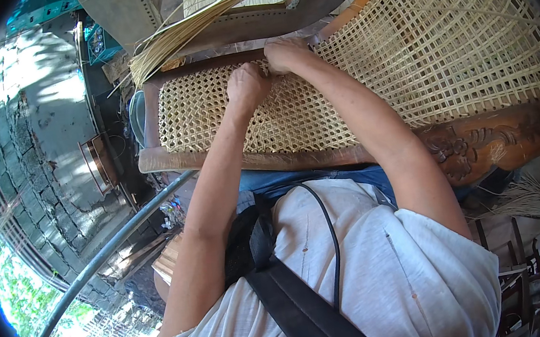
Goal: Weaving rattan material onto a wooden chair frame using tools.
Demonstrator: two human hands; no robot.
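Observation:
Across my lap lies a carved wooden frame [256, 161] strung with woven cane [202, 113]. The weave is tight on the left and more open toward the upper right. My left hand [248, 88] is closed, knuckles up, against the cane near the far rail. Right beside it, my right hand [286, 55] is curled over the far rail, almost touching the left. Whatever the fingers of either hand grip is hidden beneath them. A bundle of loose cane strands [187, 36] lies beyond the frame, to the left of my hands.
Another wooden frame [229, 28] with holes along its edge stands behind. A grey metal pipe [114, 247] runs diagonally at left, near a block wall [39, 137]. More cane strands [530, 201] hang at lower right. Long loose strands stick out at the top right.

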